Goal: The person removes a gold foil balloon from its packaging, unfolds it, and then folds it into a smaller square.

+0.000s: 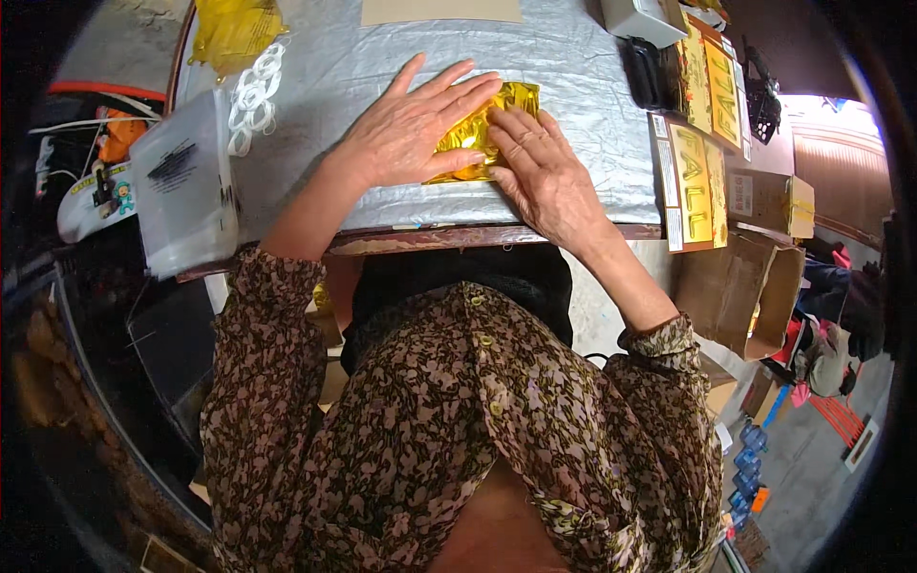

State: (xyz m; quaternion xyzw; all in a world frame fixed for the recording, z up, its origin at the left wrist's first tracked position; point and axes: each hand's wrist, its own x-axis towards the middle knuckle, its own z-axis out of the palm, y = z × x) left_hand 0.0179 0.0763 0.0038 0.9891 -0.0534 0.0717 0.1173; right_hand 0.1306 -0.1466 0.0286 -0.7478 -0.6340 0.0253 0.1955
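A folded piece of shiny gold foil point(468, 134) lies on the silver-grey table cover point(334, 57), close to the near edge. My left hand point(406, 129) rests flat across its left part, fingers spread and thumb reaching over the foil. From the right, my right hand point(549, 172) presses on the foil with its fingers laid over it, slightly bent. Both hands partly hide the foil. Neither hand appears to grip it.
White looped cord point(253, 100) and a yellow see-through bag point(234, 33) lie at the far left. Clear plastic sleeves point(181, 181) overhang the left edge. Printed gold cards point(697, 181), a black case point(645, 72) and a white box point(640, 21) line the right. A cardboard box point(735, 286) stands beyond.
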